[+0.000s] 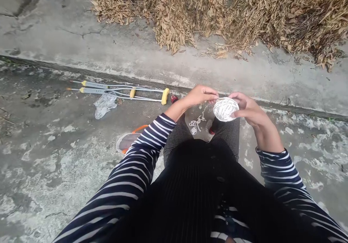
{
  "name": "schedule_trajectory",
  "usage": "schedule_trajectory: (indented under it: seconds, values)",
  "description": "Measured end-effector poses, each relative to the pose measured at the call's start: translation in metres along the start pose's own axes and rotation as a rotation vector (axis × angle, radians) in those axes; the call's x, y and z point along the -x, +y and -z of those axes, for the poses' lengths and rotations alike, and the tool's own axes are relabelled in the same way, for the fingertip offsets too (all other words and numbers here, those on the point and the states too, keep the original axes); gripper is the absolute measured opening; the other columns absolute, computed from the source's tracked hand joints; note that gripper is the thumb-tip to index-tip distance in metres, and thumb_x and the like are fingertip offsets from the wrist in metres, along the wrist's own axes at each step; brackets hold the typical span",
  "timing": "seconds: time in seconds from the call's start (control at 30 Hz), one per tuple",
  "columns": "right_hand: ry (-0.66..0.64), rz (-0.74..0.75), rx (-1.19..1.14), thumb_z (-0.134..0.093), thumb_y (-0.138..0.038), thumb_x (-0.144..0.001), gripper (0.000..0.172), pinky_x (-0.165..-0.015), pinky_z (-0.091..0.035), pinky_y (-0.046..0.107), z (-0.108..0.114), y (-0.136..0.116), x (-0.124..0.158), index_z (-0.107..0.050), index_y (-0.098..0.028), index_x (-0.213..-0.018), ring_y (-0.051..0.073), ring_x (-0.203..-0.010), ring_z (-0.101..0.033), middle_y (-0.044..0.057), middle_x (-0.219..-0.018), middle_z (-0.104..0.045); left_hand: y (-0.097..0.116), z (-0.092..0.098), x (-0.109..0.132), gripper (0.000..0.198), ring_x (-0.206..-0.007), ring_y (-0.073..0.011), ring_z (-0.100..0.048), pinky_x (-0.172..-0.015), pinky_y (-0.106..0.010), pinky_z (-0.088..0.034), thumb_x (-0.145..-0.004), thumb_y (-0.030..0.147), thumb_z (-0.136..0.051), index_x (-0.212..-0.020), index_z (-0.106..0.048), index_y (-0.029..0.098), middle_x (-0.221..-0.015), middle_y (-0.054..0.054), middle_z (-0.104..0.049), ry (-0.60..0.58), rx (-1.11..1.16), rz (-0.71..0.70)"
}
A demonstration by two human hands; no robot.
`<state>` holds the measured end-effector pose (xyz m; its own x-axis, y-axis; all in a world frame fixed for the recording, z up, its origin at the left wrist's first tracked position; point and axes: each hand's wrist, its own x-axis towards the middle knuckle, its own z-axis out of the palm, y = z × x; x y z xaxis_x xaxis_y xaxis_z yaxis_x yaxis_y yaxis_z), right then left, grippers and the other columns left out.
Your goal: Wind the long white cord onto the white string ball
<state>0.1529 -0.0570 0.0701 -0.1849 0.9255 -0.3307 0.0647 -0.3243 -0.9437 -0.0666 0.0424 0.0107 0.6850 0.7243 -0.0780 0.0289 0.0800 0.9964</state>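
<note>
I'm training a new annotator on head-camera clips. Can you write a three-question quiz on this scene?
1. Multiple choice: what does the right hand hold? A) a white ball of string B) a red cup C) a folded cloth
2. True or false: the crutches stand upright against a wall.
3. Fill in: the left hand pinches at the top edge of the ____.

Key:
1. A, the white ball of string.
2. False; they lie flat on the concrete ground, beside a crumpled clear plastic bag.
3. Ball; loose string lies on the ground below it.
</note>
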Motion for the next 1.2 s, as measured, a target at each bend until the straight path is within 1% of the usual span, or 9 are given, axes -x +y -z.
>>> schedule_trajectory:
  seconds: [0.13,0.33,0.47,0.6,0.73,0.87,0.97,1.07,1.2]
  values:
    - [0.028,0.034,0.080,-0.086,-0.017,-0.050,0.059,-0.068,-0.051,0.026,-0.004,0.008,-0.005,-0.062,-0.021,-0.104,0.016,-0.080,-0.063,0.001,-0.093,-0.071,0.025,0.012,0.009,0.016,-0.065,-0.0101,-0.063,-0.074,-0.027,-0.053,-0.086,0.025,-0.076,-0.079,-0.076,0.010,-0.068,-0.003,-0.069,0.094,-0.147,-0.061]
    - [0.119,0.129,0.180,-0.085,-0.020,-0.051,0.053,-0.072,-0.048,0.028,-0.006,0.011,-0.013,-0.063,-0.021,-0.100,0.017,-0.081,-0.060,0.000,-0.089,-0.070,0.054,0.023,0.024,0.023,-0.065,-0.0117,-0.066,-0.072,-0.027,-0.055,-0.088,0.031,-0.074,-0.072,-0.074,0.014,-0.064,-0.005,-0.067,-0.017,-0.122,-0.036]
    - [0.133,0.146,0.175,-0.085,-0.020,-0.050,0.054,-0.066,-0.044,0.025,-0.011,0.009,-0.010,-0.064,-0.021,-0.100,0.017,-0.080,-0.059,0.001,-0.092,-0.070,0.046,0.032,0.024,0.029,-0.057,-0.0101,-0.062,-0.064,-0.026,-0.053,-0.089,0.036,-0.073,-0.069,-0.074,0.015,-0.062,-0.005,-0.068,-0.113,-0.089,0.007]
    - [0.162,0.147,0.198,-0.083,-0.021,-0.050,0.053,-0.065,-0.042,0.024,-0.012,0.013,-0.011,-0.064,-0.020,-0.100,0.014,-0.075,-0.057,0.000,-0.091,-0.069,0.030,0.037,0.022,0.024,-0.045,-0.0086,-0.056,-0.053,-0.024,-0.047,-0.081,0.037,-0.079,-0.071,-0.077,0.016,-0.058,-0.005,-0.068,-0.276,-0.119,0.145]
    - [0.278,0.196,0.290,-0.080,-0.022,-0.051,0.050,-0.070,-0.043,0.027,-0.007,0.022,-0.015,-0.065,-0.020,-0.099,0.017,-0.080,-0.058,0.001,-0.093,-0.068,0.022,0.030,0.030,0.018,-0.044,-0.0105,-0.058,-0.050,-0.023,-0.047,-0.076,0.036,-0.084,-0.082,-0.082,0.019,-0.056,-0.001,-0.068,-0.358,-0.120,0.172]
    - [0.334,0.253,0.364,-0.078,-0.022,-0.054,0.048,-0.080,-0.048,0.033,-0.005,0.026,-0.018,-0.066,-0.021,-0.101,0.023,-0.095,-0.063,0.002,-0.101,-0.069,0.023,0.020,0.040,0.019,-0.040,-0.0091,-0.054,-0.045,-0.023,-0.044,-0.077,0.038,-0.085,-0.077,-0.080,0.019,-0.052,0.000,-0.064,-0.433,-0.027,0.201]
    - [0.394,0.308,0.380,-0.078,-0.025,-0.055,0.048,-0.081,-0.050,0.034,-0.008,0.027,-0.018,-0.066,-0.022,-0.101,0.024,-0.100,-0.063,0.003,-0.104,-0.069,0.027,0.017,0.046,0.032,-0.050,-0.0109,-0.063,-0.051,-0.023,-0.050,-0.082,0.046,-0.081,-0.077,-0.075,0.015,-0.061,-0.005,-0.070,-0.369,0.139,0.235]
    - [0.425,0.328,0.412,-0.078,-0.029,-0.058,0.048,-0.072,-0.048,0.031,-0.013,0.030,-0.018,-0.066,-0.023,-0.105,0.024,-0.102,-0.062,0.004,-0.110,-0.067,0.027,0.012,0.045,0.038,-0.064,-0.0137,-0.070,-0.062,-0.026,-0.056,-0.085,0.049,-0.078,-0.077,-0.069,0.012,-0.074,-0.010,-0.075,-0.199,0.313,0.203]
    - [0.416,0.337,0.411,-0.077,-0.032,-0.061,0.047,-0.069,-0.048,0.029,-0.021,0.030,-0.018,-0.065,-0.023,-0.106,0.025,-0.103,-0.060,0.005,-0.113,-0.066,0.021,-0.002,0.042,0.035,-0.068,-0.0133,-0.071,-0.064,-0.025,-0.056,-0.091,0.046,-0.073,-0.082,-0.065,0.013,-0.079,-0.009,-0.075,0.072,0.499,0.153]
